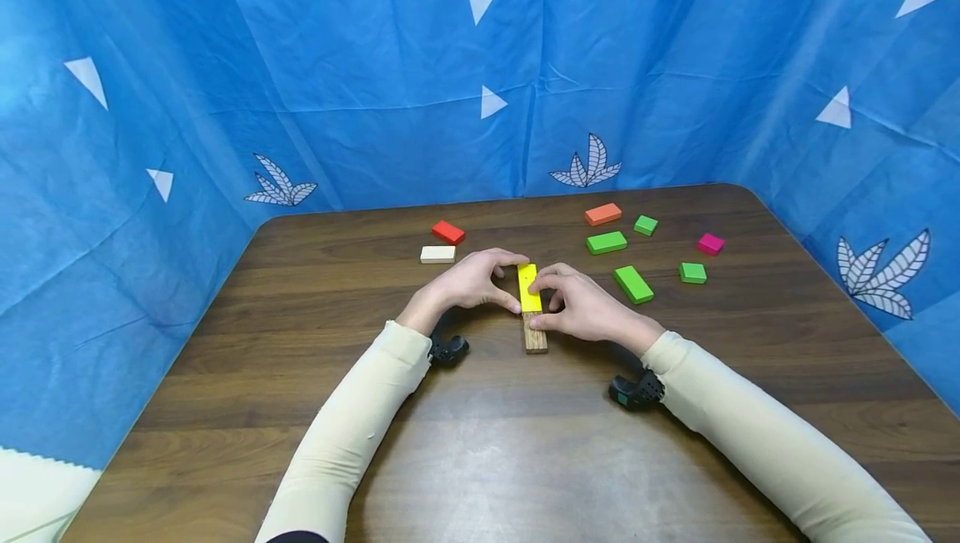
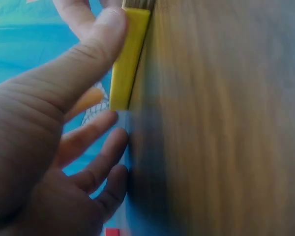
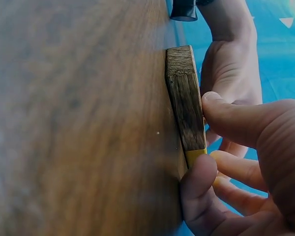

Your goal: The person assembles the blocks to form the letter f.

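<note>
A yellow block (image 1: 529, 299) and a brown wood-grain block (image 1: 535, 341) lie end to end on the table, the yellow one farther from me. My left hand (image 1: 478, 279) holds the yellow block, its thumb by the near left corner and a fingertip at the far end. From the other side, my right hand (image 1: 581, 304) has its thumb on the brown block (image 3: 186, 103) and a bent finger against the yellow block (image 3: 195, 155). In the left wrist view, the left thumb (image 2: 105, 37) touches the yellow block (image 2: 129, 59) near where the two meet.
A red block (image 1: 448, 233) and a white block (image 1: 438, 255) lie behind the left hand. Beyond the right hand are an orange block (image 1: 603, 214), several green blocks (image 1: 633, 284) and a pink block (image 1: 710, 244). Blue cloth (image 1: 405, 67) hangs around the wooden table (image 1: 487, 451).
</note>
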A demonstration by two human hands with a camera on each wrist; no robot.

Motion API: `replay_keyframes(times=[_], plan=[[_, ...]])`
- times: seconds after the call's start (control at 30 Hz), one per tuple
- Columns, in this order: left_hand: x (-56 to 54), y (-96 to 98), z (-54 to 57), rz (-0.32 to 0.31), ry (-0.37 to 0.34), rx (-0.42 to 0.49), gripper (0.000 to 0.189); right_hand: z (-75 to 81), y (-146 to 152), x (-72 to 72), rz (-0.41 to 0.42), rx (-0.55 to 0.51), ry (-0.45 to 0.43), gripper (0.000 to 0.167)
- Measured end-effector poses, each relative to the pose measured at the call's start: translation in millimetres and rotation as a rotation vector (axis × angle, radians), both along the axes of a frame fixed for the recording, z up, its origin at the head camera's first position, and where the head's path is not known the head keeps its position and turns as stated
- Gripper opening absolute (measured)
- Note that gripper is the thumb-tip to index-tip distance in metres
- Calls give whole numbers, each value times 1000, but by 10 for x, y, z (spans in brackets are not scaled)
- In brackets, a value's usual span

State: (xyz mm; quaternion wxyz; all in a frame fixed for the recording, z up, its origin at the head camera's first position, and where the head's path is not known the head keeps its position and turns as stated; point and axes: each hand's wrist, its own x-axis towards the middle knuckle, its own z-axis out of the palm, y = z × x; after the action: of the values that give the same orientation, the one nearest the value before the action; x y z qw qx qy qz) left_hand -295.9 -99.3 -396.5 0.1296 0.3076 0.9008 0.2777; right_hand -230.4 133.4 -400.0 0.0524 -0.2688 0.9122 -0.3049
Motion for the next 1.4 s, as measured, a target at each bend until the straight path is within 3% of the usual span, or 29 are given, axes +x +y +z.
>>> replay_keyframes(times=[0.33,0.6,0.8,0.97,1.13,1.4], plan=[[-60,-255,137,126,-8,161,76,22,-17,-33,10,52,-23,63],[-103,-481,133,216,57,176,62,14,-14,-34,-4,59,-29,63],[-129,-679,100,384,145,227,49,-8,-10,-36,-6,58,-26,64],[-144,-789,65,506,193,156,54,-4,-9,-36,-8,57,-25,64],[-149,-817,52,575,149,92,63,-1,-14,-31,-8,57,-25,63],[-175,-799,17,599,59,78,66,2,-19,-32,-1,50,-20,63]])
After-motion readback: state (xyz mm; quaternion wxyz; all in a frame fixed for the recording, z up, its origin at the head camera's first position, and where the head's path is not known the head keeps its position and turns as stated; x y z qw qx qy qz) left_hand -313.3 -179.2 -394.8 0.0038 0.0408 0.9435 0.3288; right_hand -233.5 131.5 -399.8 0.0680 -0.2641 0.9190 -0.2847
